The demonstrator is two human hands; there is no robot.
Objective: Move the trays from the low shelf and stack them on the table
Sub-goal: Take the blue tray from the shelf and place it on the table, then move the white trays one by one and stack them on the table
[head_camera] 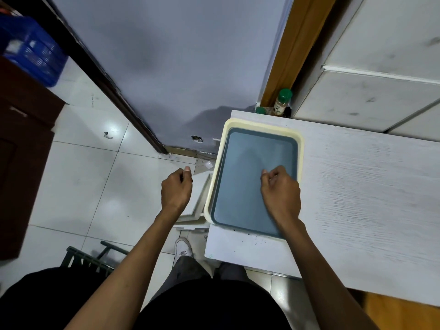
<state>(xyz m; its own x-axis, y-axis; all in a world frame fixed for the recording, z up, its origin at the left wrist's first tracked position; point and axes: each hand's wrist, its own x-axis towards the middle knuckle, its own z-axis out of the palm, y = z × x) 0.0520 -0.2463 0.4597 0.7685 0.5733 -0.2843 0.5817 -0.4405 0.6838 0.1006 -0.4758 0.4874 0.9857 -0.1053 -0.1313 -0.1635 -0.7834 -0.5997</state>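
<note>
A blue-grey tray (242, 177) lies nested inside a cream tray (300, 139) at the left end of the white table (357, 186). The stack overhangs the table's left edge a little. My right hand (279, 194) hovers over the blue tray's right half with the fingers curled and nothing in them. My left hand (176, 190) is to the left of the stack, over the floor, fingers curled shut and holding nothing. Below the left hand a white low shelf (197, 201) shows beside the table; I see no tray on its visible part.
A spice bottle with a green cap (282, 102) stands at the table's back corner next to a wooden door frame (285, 55). A blue crate (33, 48) sits on dark furniture at the left. A dark rack (90, 258) stands on the tiled floor near my feet.
</note>
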